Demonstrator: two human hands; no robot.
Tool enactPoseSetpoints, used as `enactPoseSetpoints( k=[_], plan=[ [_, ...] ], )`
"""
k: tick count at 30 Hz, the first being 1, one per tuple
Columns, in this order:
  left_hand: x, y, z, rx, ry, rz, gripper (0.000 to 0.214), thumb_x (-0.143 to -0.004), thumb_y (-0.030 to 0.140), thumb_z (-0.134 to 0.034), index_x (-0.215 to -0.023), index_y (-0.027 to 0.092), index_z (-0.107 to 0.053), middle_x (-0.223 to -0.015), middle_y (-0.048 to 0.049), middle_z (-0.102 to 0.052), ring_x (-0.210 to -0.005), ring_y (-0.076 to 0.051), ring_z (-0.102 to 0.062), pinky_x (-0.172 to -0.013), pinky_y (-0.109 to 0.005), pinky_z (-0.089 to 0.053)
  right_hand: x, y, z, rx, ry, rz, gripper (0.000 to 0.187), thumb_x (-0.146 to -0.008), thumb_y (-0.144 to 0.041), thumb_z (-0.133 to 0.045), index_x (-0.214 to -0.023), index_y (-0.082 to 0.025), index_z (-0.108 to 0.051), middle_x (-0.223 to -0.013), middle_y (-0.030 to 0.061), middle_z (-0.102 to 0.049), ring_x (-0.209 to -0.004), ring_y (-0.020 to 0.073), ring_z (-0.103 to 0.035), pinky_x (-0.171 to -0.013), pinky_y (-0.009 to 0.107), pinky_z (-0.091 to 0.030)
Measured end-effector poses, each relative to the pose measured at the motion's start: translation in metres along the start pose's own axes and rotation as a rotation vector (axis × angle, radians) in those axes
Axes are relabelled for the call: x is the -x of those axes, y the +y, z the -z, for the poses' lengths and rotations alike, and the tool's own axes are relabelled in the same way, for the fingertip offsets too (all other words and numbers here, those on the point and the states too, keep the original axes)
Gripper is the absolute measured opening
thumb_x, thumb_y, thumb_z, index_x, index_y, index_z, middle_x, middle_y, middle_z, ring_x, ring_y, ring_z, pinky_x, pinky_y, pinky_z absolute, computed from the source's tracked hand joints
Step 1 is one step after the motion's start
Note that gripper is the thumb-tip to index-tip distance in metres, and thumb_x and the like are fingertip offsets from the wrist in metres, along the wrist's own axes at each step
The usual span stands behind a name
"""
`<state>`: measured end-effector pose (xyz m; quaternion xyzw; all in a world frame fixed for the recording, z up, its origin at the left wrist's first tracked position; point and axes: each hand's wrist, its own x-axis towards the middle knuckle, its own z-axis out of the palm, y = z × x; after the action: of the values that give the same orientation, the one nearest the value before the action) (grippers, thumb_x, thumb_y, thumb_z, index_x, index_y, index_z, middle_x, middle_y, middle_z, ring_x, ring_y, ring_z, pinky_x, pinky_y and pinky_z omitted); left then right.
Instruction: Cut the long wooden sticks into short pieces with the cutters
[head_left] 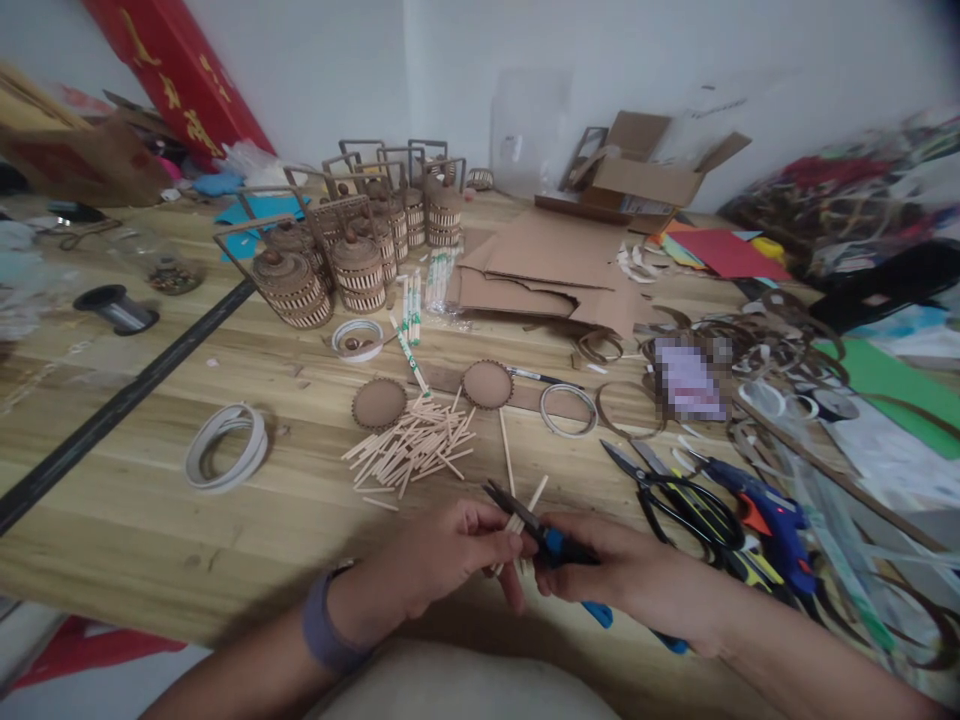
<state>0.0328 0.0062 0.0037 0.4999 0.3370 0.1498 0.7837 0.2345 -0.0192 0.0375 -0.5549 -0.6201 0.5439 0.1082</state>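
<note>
Small wooden sticks (538,492) are pinched between the fingers of my left hand (469,545), which wears a wristband. My right hand (615,570) is closed around pliers (555,545) with black-and-blue handles. Their dark jaws lie across the sticks beside my left fingertips; I cannot tell whether they bite into them. Just beyond my left hand lies a heap of short cut sticks (412,445). One longer stick (508,450) rests on the table ahead of the jaws. Two round cardboard discs with scalloped rims, a left disc (379,404) and a right disc (487,385), lie behind the heap.
Several lidded stick baskets (360,270) with tall handles stand at the back left. Cardboard sheets (555,250) and an open box (637,170) are behind. To the right lie black scissors (675,495), a blue glue gun (765,510) and brown strips. Tape rings (226,447) sit left.
</note>
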Motion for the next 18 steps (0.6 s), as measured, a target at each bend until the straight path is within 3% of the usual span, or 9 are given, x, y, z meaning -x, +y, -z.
enactPoseSetpoints(
  k=[3,12,18],
  plan=[
    [0.002,0.002,-0.001,-0.027,0.005,0.017,0.032,-0.082,0.049,-0.057,-0.071,0.019,-0.064,-0.055,0.0019,-0.063,-0.064,-0.016,-0.057,-0.079,-0.031,-0.039,-0.002,0.000,-0.002,0.036,-0.080,-0.038,0.015,-0.072,-0.021,-0.058,-0.085,-0.021,-0.066,-0.073,-0.0022,-0.057,-0.066,0.0142,-0.049,-0.060,0.023,-0.041],
    [-0.003,-0.009,0.001,-0.100,0.030,0.011,0.033,-0.083,0.052,-0.054,-0.078,0.020,-0.061,-0.059,0.0019,-0.062,-0.064,-0.016,-0.057,-0.071,-0.028,-0.040,-0.009,0.003,-0.010,0.066,-0.076,0.033,0.014,-0.078,-0.026,-0.055,-0.078,-0.020,-0.067,-0.075,0.0002,-0.062,-0.071,0.0175,-0.053,-0.068,0.028,-0.043],
    [0.002,0.002,0.000,-0.269,0.124,0.020,0.035,-0.090,0.046,-0.041,-0.075,0.020,-0.058,-0.064,-0.0006,-0.065,-0.065,-0.016,-0.054,-0.069,-0.028,-0.039,-0.010,0.003,-0.007,-0.039,-0.064,0.011,0.011,-0.075,-0.024,-0.056,-0.084,-0.022,-0.063,-0.072,-0.0031,-0.054,-0.066,0.0144,-0.047,-0.060,0.024,-0.039]
  ],
)
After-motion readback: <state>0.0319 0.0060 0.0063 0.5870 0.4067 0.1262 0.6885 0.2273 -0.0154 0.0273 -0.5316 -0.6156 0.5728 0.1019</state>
